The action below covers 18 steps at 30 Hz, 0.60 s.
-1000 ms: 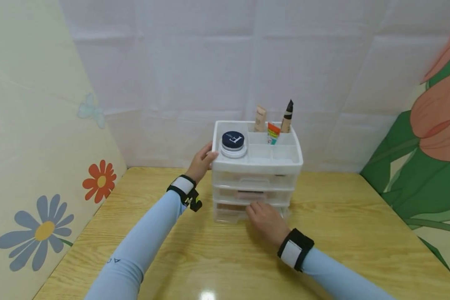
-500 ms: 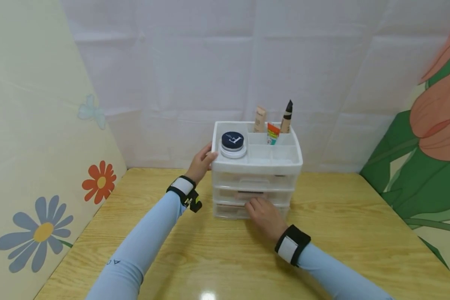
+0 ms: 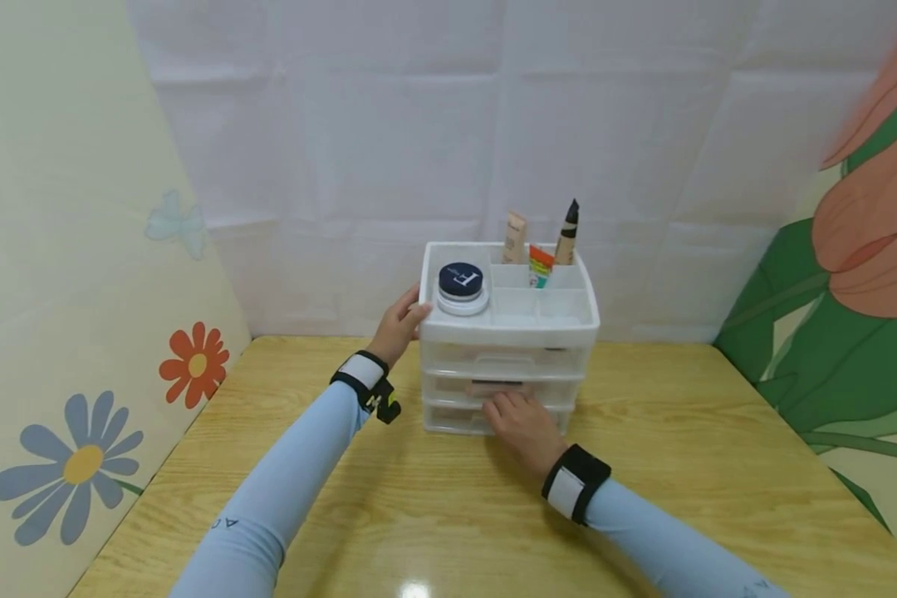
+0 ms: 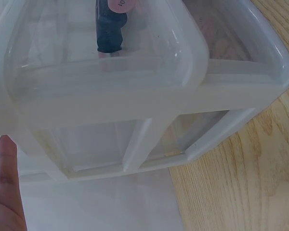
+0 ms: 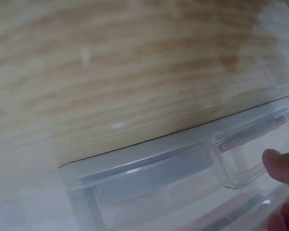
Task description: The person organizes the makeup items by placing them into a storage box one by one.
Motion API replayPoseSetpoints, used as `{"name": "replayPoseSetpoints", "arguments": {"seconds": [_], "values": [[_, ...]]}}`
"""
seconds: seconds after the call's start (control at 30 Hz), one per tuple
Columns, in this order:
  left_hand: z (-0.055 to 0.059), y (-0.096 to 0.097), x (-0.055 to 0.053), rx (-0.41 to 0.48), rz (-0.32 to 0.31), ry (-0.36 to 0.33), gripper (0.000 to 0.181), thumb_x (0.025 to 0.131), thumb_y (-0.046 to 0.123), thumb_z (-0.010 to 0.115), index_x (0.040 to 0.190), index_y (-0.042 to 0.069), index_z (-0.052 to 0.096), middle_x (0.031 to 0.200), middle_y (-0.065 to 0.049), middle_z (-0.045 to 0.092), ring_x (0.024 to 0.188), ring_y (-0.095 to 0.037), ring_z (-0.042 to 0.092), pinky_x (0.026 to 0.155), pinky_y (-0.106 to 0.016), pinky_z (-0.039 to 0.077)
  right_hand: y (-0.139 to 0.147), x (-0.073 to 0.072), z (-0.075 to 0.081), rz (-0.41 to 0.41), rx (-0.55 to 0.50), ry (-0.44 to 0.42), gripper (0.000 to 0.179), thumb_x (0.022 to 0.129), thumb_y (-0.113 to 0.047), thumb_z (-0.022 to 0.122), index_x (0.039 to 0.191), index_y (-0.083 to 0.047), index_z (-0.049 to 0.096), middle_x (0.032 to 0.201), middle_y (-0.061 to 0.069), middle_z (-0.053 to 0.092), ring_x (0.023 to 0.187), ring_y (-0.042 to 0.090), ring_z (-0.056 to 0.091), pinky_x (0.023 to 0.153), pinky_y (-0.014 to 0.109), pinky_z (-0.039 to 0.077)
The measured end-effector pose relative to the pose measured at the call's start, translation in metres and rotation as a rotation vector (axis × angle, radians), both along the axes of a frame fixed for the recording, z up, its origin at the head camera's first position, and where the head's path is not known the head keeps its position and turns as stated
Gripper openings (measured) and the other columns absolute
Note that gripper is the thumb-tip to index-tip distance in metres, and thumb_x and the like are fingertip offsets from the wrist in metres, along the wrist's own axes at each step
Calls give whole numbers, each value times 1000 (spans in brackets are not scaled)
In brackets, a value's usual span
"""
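Observation:
A white plastic drawer organizer (image 3: 510, 335) with clear drawers stands on the wooden table. My left hand (image 3: 399, 326) rests against its left side, thumb at the front top corner. In the left wrist view a straight finger (image 4: 7, 163) touches the side wall. My right hand (image 3: 525, 428) is at the front of the bottom drawer (image 3: 452, 419), which sits pushed in. In the right wrist view the thumb (image 5: 279, 166) presses at the drawer's clear handle tab (image 5: 238, 166); the other fingers are curled and partly out of frame.
On the organizer's top stand a dark-lidded round jar (image 3: 461, 281), a beige tube (image 3: 515, 237), a small orange-topped tube (image 3: 541, 266) and a black-capped tube (image 3: 567, 235). Dark and pink items (image 4: 109, 29) show through a drawer. A white cloth (image 3: 344, 124) hangs behind.
The bottom drawer has slid in, from standing partly out to level with the drawers above. My right hand has moved slightly forward with it. The left hand keeps its place.

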<state>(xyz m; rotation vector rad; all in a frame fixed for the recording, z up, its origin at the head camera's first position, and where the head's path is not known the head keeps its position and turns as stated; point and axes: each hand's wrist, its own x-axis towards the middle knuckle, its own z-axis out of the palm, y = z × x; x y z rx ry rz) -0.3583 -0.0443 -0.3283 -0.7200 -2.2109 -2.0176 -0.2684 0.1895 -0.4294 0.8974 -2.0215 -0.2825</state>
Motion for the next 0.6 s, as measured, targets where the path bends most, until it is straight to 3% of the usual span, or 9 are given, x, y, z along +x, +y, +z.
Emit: {"name": "replayPoseSetpoints", "arguments": {"seconds": [0.2, 0.4, 0.53, 0.6], "values": [[0, 0, 1, -4, 0, -14, 57, 99, 24, 44, 152, 9, 32, 130, -25, 55, 100, -25, 61, 82, -38, 56, 0, 0, -2, 3, 1, 4, 12, 88, 3, 41, 85, -2, 52, 82, 12, 56, 72, 28, 57, 58, 38, 51], [1, 0, 2, -1, -10, -11, 57, 98, 23, 45, 152, 8, 32, 129, -27, 55, 99, -24, 61, 81, -37, 56, 1, 2, -3, -2, -9, -23, 28, 94, 4, 27, 86, -2, 53, 83, 12, 57, 75, 28, 58, 59, 38, 52], [2, 0, 2, -3, -5, 12, 57, 97, 22, 45, 151, 6, 34, 128, -28, 55, 99, -26, 61, 80, -36, 57, 1, 5, 0, -12, -13, -98, 11, 86, 7, 48, 88, -2, 54, 87, 12, 59, 79, 29, 59, 64, 39, 53], [2, 0, 2, -5, 7, 18, 56, 98, 21, 45, 151, 6, 35, 130, -27, 55, 101, -28, 60, 80, -36, 57, 2, 7, 3, -11, -19, -144, 16, 80, 6, 64, 91, -2, 56, 89, 12, 59, 81, 29, 59, 64, 39, 53]]}}
